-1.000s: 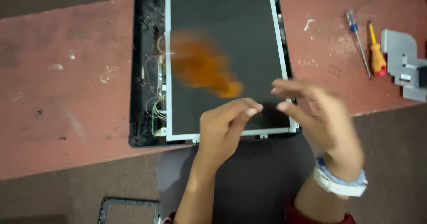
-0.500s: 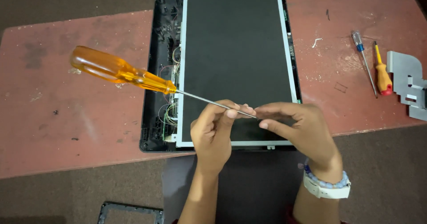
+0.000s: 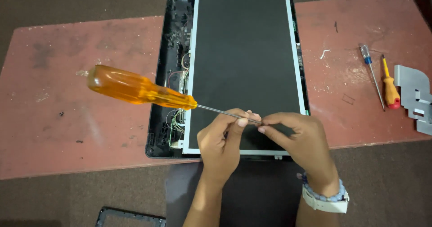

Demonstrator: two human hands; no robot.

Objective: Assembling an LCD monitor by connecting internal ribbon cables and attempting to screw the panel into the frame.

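Red table (image 3: 67, 132), panel (image 3: 245, 51), spare screwdrivers (image 3: 390, 89)

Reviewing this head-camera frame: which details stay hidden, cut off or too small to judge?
- Tip of the orange-handled screwdriver: covered by the fingertips of the left hand and right hand.
- Whatever is pinched at that tip: too small, hidden by the fingers.
- Black rectangular frame: cut off by the bottom edge.
- Grey metal bracket: cut off by the right edge.
- Wiring beside the dark laptop screen panel: too fine to trace.
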